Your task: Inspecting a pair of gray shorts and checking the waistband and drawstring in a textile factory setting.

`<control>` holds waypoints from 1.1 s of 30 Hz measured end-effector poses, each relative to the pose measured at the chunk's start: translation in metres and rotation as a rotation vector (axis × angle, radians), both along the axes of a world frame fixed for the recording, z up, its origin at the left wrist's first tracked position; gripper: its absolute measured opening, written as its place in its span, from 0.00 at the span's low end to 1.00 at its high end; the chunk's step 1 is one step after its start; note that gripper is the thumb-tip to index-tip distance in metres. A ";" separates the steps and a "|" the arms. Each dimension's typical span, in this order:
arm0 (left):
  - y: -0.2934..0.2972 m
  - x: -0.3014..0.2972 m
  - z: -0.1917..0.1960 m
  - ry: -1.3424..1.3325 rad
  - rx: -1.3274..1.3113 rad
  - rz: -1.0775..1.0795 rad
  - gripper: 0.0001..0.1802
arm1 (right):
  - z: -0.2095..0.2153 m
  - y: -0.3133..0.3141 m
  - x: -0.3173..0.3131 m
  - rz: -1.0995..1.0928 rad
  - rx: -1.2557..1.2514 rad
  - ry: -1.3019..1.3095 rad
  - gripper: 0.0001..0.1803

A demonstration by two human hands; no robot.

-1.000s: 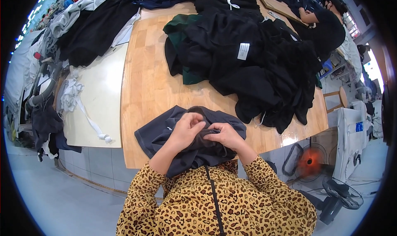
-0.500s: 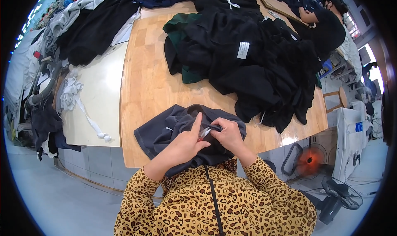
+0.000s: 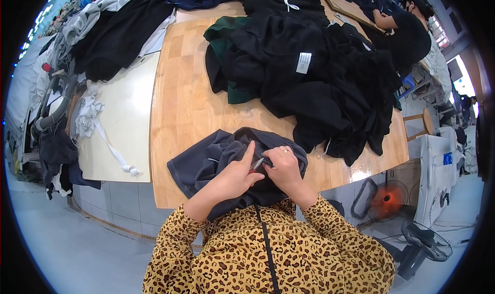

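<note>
A dark grey garment [image 3: 191, 160] lies bunched at the table's near edge, directly in front of me. My left hand [image 3: 233, 178] rests over it with the index finger stretched forward and the other fingers closed on small thread snips [image 3: 257, 163]. A pale metal blade and a bit of red show; the rest of the tool is hidden by the hand. Close beside the blade, my right hand [image 3: 286, 171] pinches a fold of the garment, its fingers curled and a ring on one. The blade tip is next to this pinched fold.
A large heap of black garments [image 3: 330, 88] with a white label covers the wooden table [image 3: 178, 88] beyond my hands. White strips [image 3: 93, 116] lie on the pale table at left. A co-worker [image 3: 412, 36] stands far right, a stool [image 3: 420, 124] and fans [image 3: 425, 242] nearer.
My right hand has turned slightly, its fingers now curled further over the pinched fold. My left hand has shifted a little to the right with the snips. The garment stays in place.
</note>
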State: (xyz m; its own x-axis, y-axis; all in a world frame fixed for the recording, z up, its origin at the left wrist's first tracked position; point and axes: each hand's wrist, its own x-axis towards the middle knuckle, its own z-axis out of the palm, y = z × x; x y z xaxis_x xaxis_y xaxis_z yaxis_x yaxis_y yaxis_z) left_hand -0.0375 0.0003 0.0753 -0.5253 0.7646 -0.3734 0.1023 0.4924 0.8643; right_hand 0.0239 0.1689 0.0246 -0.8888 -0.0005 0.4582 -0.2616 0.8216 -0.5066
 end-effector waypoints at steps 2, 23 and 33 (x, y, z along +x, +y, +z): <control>-0.002 -0.001 0.000 -0.051 0.027 0.043 0.47 | -0.001 0.001 0.000 -0.004 0.003 0.000 0.16; 0.011 0.005 -0.037 0.249 0.359 0.381 0.07 | 0.020 0.020 -0.003 0.070 -1.267 -0.942 0.11; 0.014 0.005 -0.038 0.602 0.447 0.329 0.05 | 0.013 0.017 -0.006 0.047 -1.241 -0.909 0.09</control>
